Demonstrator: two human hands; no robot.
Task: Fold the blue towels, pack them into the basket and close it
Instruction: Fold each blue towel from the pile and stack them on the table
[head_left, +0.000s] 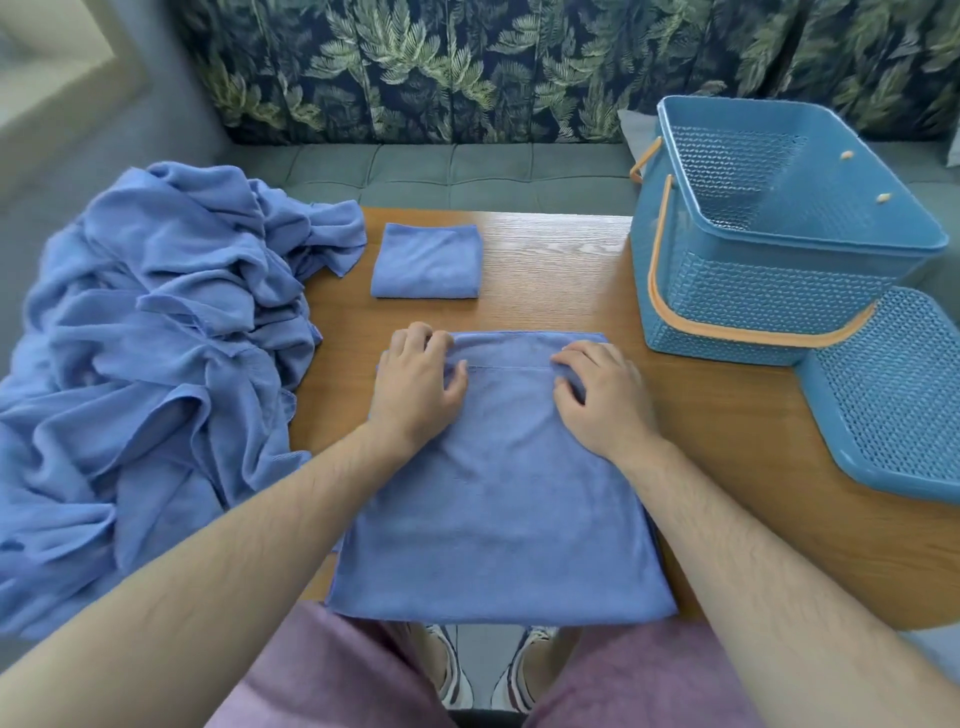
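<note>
A blue towel (498, 499) lies folded in half on the wooden table (727, 415), its near edge hanging over the table's front. My left hand (415, 384) grips the towel's far left corner with curled fingers. My right hand (602, 395) grips its far right corner the same way. A small folded blue towel (427, 261) lies flat further back. A heap of crumpled blue towels (156, 343) covers the left side. The blue basket (769, 234) with orange handles stands open and empty at the right.
The basket's blue perforated lid (893, 405) lies on the table's right edge, partly under the basket. A grey bench seat (493, 171) and leaf-patterned cushions (467, 62) are behind the table. My knees and shoes show below the front edge.
</note>
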